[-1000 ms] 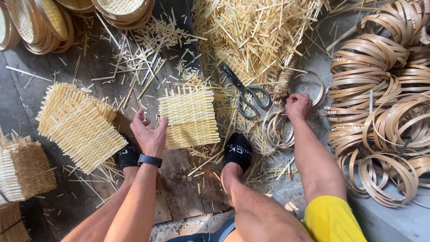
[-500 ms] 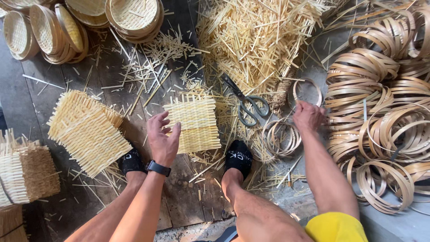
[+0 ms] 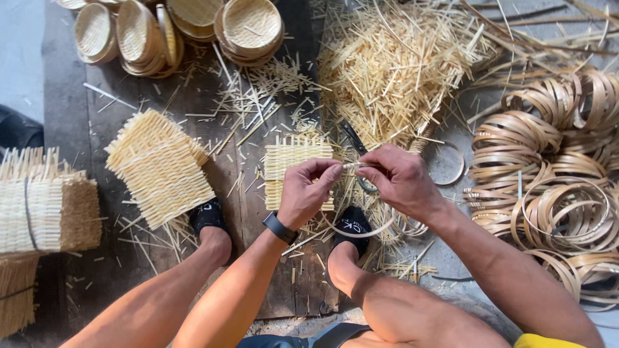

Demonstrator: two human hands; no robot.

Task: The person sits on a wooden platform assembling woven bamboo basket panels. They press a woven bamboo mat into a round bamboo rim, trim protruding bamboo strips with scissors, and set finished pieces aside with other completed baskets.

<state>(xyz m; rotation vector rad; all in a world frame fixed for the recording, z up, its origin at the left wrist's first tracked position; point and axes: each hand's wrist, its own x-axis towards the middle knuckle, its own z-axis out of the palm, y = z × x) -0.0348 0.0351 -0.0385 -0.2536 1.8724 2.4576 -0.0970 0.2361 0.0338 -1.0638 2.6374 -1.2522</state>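
I have both hands up over the dark wooden floor boards (image 3: 258,212). My left hand (image 3: 304,193) has thumb and forefinger pinched shut on one end of a thin pale bamboo hoop strip (image 3: 353,232), and my right hand (image 3: 401,180) is closed on the other end, fingers curled tight, so the two meet just right of the small square woven bamboo mat (image 3: 293,169). The strip loops down from my fingers toward the near side, over my right foot in its black sandal (image 3: 351,225).

My worry is the strip itself: it looks springy, and if either pinch slackens, I judge it will flick open and drop among the loose heap of pale bamboo splints (image 3: 400,71) on the far side, where it would be hard to pick out. Bent too sharply, a thin strip like this may crack. The black-handled scissors (image 3: 358,151) lie partly hidden right under my hands, so a lowered wrist could catch the blades.

As for containers, the stacks of shallow round woven bamboo trays (image 3: 248,29) at the far left lean on one another and appear empty. The pile of tan bamboo hoops (image 3: 554,187) sits at the right, and a larger tilted woven mat panel (image 3: 161,169) lies to the left.
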